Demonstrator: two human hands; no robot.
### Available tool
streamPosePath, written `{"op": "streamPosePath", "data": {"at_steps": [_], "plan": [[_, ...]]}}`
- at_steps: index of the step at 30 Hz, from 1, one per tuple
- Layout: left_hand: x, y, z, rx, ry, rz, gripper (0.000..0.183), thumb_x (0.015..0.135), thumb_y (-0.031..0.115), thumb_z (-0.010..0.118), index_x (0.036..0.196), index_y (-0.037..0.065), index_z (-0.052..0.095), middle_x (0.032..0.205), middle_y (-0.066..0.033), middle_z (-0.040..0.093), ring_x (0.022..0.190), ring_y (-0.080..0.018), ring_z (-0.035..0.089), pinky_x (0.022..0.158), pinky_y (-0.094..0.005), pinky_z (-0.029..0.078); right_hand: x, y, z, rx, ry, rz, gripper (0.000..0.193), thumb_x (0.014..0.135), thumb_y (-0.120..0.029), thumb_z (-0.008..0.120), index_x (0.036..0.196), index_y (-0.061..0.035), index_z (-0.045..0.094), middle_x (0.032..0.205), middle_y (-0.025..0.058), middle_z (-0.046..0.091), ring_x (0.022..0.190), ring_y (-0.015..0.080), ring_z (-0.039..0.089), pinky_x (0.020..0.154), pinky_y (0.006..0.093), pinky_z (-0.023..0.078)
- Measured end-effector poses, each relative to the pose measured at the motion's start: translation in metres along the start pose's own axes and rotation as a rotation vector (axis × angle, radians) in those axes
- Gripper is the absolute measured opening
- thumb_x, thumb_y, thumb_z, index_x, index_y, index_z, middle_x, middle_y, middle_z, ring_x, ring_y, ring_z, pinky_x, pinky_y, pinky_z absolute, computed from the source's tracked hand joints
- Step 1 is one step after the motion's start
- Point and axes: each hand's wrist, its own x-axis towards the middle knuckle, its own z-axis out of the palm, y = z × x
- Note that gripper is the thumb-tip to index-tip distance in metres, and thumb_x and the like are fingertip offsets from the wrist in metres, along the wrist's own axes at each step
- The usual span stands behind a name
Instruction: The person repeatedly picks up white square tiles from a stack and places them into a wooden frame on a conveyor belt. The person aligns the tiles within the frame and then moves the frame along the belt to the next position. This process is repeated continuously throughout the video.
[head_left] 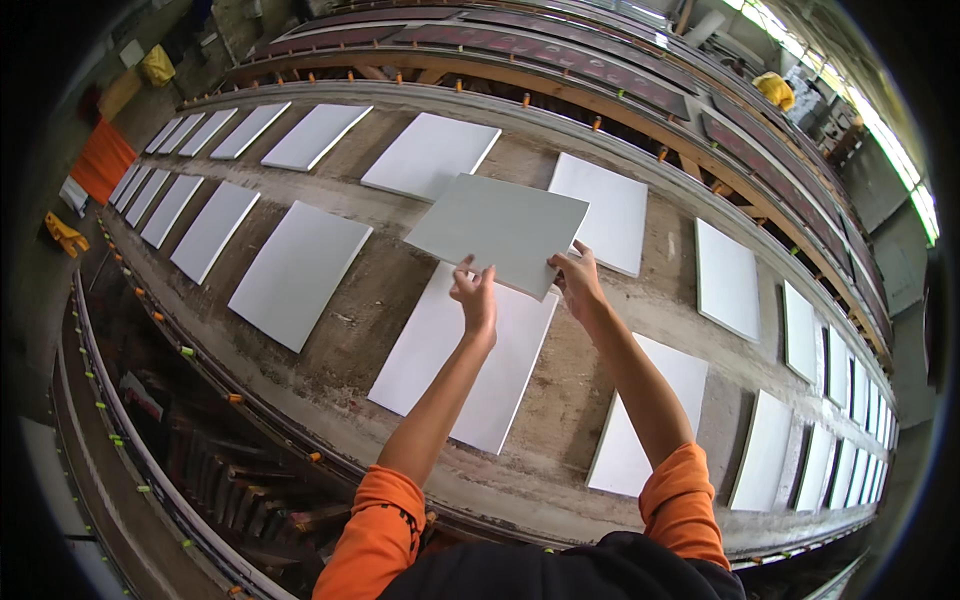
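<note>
Both my hands hold up a flat pale grey-white rectangular panel above the long table. My left hand grips its near edge with bent fingers, some of them hidden under it. At the panel's near right corner, my right hand pinches the edge. Below my hands lies a white panel, partly covered from view by the raised one and my left forearm. Beyond the raised panel lie another white panel and one more panel to its right.
Two rows of white panels run along the brown-stained table. Orange and green clips dot its near rail. More long tables stand behind. At far left hang an orange cloth and a yellow glove-like item. A person in yellow is far right.
</note>
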Motion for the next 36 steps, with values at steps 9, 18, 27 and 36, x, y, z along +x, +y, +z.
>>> {"op": "streamPosePath", "data": {"at_steps": [9,18,27,36], "plan": [[-0.135,0.046,0.078,-0.253,-0.180,0.235,0.077,0.080,0.032,0.065,0.135,0.013,0.014,0.133,-0.0162,0.016,0.124,-0.0285,0.025,0.099,-0.0441,0.031,-0.180,-0.078,-0.121,0.171,-0.086,-0.295,0.066,0.078,0.008,0.055,0.132,-0.0060,0.020,0.117,0.0132,0.043,0.109,0.0207,0.046,0.096,0.0334,0.040],[-0.402,0.001,0.227,-0.277,-0.630,0.458,0.071,0.091,0.032,0.048,0.143,0.011,0.006,0.148,-0.0116,0.009,0.135,-0.0246,0.013,0.108,-0.0373,0.012,-0.423,-0.085,-0.372,0.393,0.462,-0.720,0.051,0.090,-0.009,0.045,0.136,-0.0034,0.022,0.114,0.0145,0.051,0.103,0.0210,0.053,0.088,0.0342,0.043],[-0.667,-0.122,0.368,-0.211,-1.554,0.082,0.055,0.093,0.012,0.040,0.141,0.001,0.013,0.144,-0.0130,0.022,0.131,-0.0195,0.024,0.107,-0.0297,0.021,-0.669,0.004,-0.586,0.174,1.299,-0.690,0.033,0.089,-0.014,0.052,0.119,-0.0002,0.050,0.089,0.0031,0.061,0.079,0.0061,0.056,0.069,0.0195,0.045],[-0.816,-0.221,0.453,0.036,-2.103,-0.168,0.053,0.091,0.009,0.044,0.139,0.000,0.022,0.140,-0.0144,0.030,0.125,-0.0201,0.035,0.102,-0.0288,0.028,-0.773,0.068,-0.667,0.077,1.743,-0.375,0.051,0.087,-0.018,0.056,0.128,0.0056,0.038,0.116,0.0179,0.055,0.106,0.0201,0.054,0.090,0.0288,0.041]]}}
